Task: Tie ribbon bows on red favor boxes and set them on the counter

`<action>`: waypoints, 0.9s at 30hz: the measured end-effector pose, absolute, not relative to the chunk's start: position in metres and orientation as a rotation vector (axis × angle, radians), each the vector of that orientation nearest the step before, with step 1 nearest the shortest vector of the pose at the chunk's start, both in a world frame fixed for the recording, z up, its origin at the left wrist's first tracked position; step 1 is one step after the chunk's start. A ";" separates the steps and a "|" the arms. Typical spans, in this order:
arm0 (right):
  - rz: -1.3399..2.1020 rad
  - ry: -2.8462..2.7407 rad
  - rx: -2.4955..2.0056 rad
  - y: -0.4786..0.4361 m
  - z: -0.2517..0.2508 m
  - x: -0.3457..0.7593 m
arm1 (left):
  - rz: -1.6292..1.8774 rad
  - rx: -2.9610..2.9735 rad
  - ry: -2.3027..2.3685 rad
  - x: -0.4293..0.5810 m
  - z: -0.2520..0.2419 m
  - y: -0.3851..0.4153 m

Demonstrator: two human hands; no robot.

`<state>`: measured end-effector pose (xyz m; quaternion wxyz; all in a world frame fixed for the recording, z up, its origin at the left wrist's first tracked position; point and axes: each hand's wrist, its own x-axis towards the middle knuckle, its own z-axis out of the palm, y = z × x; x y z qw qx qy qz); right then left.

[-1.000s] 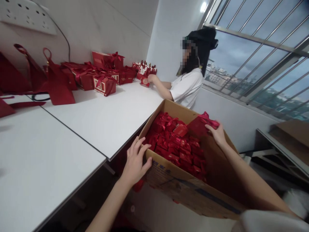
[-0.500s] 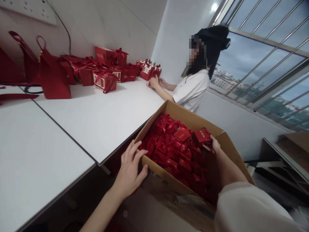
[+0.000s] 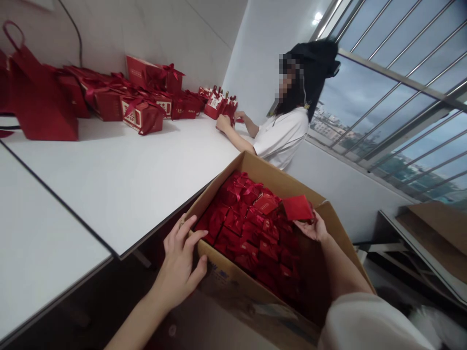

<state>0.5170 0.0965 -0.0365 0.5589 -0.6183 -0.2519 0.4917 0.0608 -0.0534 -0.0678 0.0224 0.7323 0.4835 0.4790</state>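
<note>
A cardboard box [image 3: 292, 182] stands tilted in view beside the table, with rows of small red ribbon-tied gift boxes [image 3: 251, 228] inside. My left hand [image 3: 178, 260] grips its near left corner, fingers hooked over the rim and thumb against the outer wall. Inside the right part of the carton, my right hand [image 3: 314, 227] holds a red gift box [image 3: 297, 208] above the others. A plain red face of it is turned toward me, and my fingers are partly hidden beneath it.
On the white table [image 3: 109, 180], more red gift boxes [image 3: 142, 114] line the wall, with a red handled bag [image 3: 40, 97] at left. A co-worker [image 3: 288, 126] handles a red item at the far end. A barred window [image 3: 394, 82] and a shelf [image 3: 434, 243] are to the right.
The gift box in my right hand has turned, from its gold-lettered side to a plain red face. My left hand stays on the carton's rim. The view has swung slightly right.
</note>
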 end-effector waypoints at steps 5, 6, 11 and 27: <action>1.086 -0.491 -1.474 0.098 -0.029 0.525 | 1.461 2.291 1.506 0.061 -0.068 -0.054; 1.048 -0.481 -1.466 0.099 -0.028 0.526 | 1.459 2.287 1.510 0.062 -0.068 -0.054; 1.015 -0.501 -1.399 0.103 -0.027 0.518 | 1.492 2.257 1.508 0.062 -0.069 -0.052; 1.009 -0.617 -1.412 0.110 -0.039 0.500 | 1.526 2.290 1.518 0.063 -0.071 -0.052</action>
